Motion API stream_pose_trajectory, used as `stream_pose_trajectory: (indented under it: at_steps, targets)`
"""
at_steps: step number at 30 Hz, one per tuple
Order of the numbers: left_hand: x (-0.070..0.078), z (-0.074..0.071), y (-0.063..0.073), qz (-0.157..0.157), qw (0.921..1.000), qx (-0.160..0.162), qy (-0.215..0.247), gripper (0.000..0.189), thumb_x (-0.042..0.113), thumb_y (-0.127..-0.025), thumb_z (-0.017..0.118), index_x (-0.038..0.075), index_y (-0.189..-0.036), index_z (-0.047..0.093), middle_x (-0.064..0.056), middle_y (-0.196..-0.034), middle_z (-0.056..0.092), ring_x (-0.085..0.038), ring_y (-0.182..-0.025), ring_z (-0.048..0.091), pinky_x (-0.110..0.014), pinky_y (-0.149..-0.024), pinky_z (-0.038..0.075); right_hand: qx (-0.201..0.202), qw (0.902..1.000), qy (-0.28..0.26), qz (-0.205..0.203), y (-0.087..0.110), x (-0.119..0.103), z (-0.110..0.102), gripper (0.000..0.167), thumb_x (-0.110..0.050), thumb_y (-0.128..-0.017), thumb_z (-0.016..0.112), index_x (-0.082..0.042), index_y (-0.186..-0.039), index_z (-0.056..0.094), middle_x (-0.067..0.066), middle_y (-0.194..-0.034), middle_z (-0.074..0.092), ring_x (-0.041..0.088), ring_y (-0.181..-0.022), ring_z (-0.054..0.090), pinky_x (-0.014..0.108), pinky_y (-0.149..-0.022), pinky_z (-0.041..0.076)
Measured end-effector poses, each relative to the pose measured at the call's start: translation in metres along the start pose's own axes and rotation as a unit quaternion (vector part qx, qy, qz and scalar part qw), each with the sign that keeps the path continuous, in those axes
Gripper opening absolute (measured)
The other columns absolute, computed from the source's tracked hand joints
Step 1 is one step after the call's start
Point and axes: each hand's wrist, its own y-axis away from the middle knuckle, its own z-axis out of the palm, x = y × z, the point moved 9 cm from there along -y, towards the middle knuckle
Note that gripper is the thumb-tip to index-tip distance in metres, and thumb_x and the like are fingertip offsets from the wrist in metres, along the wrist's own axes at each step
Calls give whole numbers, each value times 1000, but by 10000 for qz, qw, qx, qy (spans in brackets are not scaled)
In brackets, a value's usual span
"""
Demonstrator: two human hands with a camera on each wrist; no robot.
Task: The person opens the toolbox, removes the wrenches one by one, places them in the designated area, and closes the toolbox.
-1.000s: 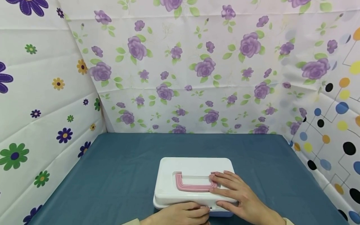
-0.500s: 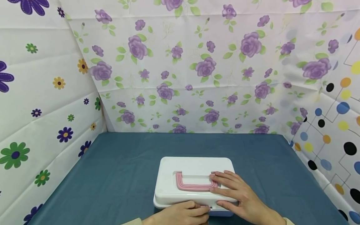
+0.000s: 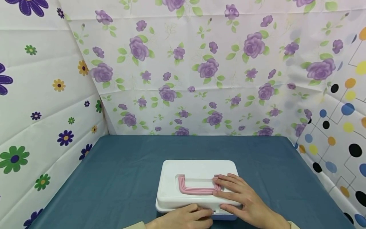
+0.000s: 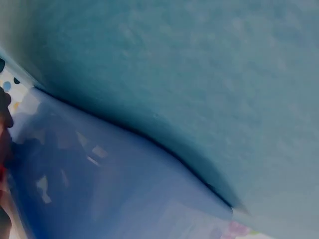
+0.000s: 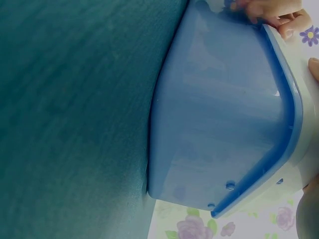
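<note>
A storage box with a white lid [image 3: 197, 167] and a blue body [image 5: 214, 109] stands on the table; a pink carry handle [image 3: 197, 190] lies folded down on the lid. My left hand [image 3: 186, 218] is at the middle of the front edge, curled fingers gripping the front latch, which they hide. In the right wrist view that left hand [image 5: 281, 12] shows at the lid's rim. My right hand [image 3: 248, 200] lies spread over the lid's front right corner, fingertips by the handle's right end, thumb along the front edge. The left wrist view shows mostly the blue side wall [image 4: 124, 174].
Dark teal cloth [image 3: 128, 171] covers the table. Behind it hangs a white curtain with purple roses [image 3: 171, 63]. A flower-print sheet [image 3: 37, 133] borders the left side, a dotted sheet [image 3: 334, 165] the right.
The left hand's fingers have shifted slightly at the latch, covering the small pink part seen between them earlier. The right hand and box stay in place.
</note>
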Motion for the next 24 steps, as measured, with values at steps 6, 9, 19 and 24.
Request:
stream_pose_trajectory:
  at_steps: [6,9,19,24]
  targets:
    - [-1,-5,-2,-16,9996,170,233,23,30,-109,56,21,-125,71,7,-132,66,-7,-128,55,-18,-103,39,21,10000,20,37,1,1,-2,41,-28,-100,72,-4,-134,70,21,-145,59,32,-139,51,35,-125,25]
    - [3,-7,-2,139,9994,300,-63,25,27,-112,51,21,-123,71,9,-129,67,-7,-127,55,-20,-109,38,28,10000,7,26,1,0,-2,41,-27,-100,72,-3,-134,70,21,-145,59,32,-139,51,35,-125,25]
    - [12,-2,1,360,9985,-100,400,25,31,-110,55,22,-129,69,8,-129,66,-6,-119,56,-17,-114,35,-5,10000,-13,5,1,0,1,41,-26,-101,71,-3,-135,69,22,-146,58,33,-140,50,35,-126,25]
    - [12,-4,4,231,9909,-63,1322,29,31,-108,60,17,-133,67,3,-133,65,-8,-120,59,-14,-114,34,-27,10000,58,29,1,1,0,42,-28,-101,71,-4,-135,69,21,-147,58,32,-141,50,35,-126,24]
